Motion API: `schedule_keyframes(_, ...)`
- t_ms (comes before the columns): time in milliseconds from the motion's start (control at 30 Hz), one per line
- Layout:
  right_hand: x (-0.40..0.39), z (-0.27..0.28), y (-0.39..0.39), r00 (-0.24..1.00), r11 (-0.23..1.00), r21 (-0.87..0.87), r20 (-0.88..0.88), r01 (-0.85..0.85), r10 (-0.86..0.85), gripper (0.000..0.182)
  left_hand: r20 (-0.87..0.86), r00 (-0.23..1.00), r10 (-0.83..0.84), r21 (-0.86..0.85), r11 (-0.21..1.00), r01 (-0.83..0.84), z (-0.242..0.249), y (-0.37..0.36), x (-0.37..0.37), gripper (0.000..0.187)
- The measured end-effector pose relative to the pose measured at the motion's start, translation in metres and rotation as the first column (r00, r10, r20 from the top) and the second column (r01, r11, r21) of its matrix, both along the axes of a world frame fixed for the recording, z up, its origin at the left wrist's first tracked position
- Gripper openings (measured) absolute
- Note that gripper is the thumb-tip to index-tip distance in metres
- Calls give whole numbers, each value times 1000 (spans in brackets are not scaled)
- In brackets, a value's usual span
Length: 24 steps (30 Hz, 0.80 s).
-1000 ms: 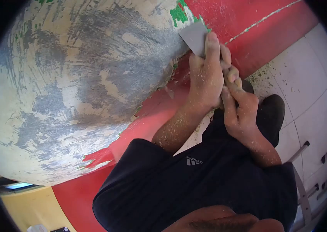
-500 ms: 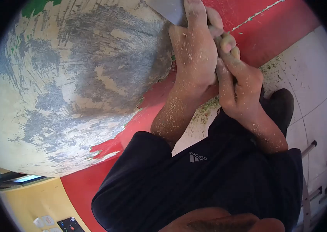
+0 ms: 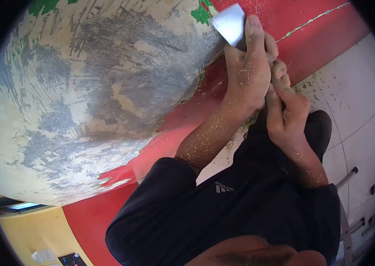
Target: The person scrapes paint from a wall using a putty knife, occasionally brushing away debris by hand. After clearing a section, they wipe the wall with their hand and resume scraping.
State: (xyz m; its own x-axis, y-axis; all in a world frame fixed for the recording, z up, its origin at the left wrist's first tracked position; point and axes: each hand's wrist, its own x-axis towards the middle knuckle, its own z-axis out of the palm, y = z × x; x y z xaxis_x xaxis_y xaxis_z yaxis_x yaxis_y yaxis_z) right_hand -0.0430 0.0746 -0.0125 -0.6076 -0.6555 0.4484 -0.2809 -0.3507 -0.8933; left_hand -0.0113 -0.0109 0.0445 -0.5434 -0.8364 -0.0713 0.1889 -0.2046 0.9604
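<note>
A scraper with a bright, flat metal blade (image 3: 229, 27) lies over the border between worn pale wall and red paint. My left hand (image 3: 248, 75) is wrapped round it just behind the blade, one digit stretched along toward the metal. Close behind, my right hand (image 3: 288, 113) has its fingers curled at the handle end, most of which is hidden. Fine shavings cling to my left hand and both forearms. The scraped wall surface (image 3: 121, 80) shows grey and cream patches, with a green paint remnant (image 3: 201, 13) beside the blade.
Red paint (image 3: 302, 48) with a pale crack runs along the upper right. Shavings are scattered on the tiled floor (image 3: 356, 102) near my dark shoe (image 3: 318, 128). Metal legs (image 3: 346, 179) stand at right. A yellow panel (image 3: 32, 230) is at lower left.
Both hands and the scraper have shifted right and slightly down in view, so more of the blade shows. The grip looks the same.
</note>
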Motion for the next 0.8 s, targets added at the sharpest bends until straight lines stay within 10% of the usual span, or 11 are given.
schedule_keyframes(800,12,5,3,995,996,-87,-96,3,-12,29,46,999,-21,75,997,18,11,4,12,45)
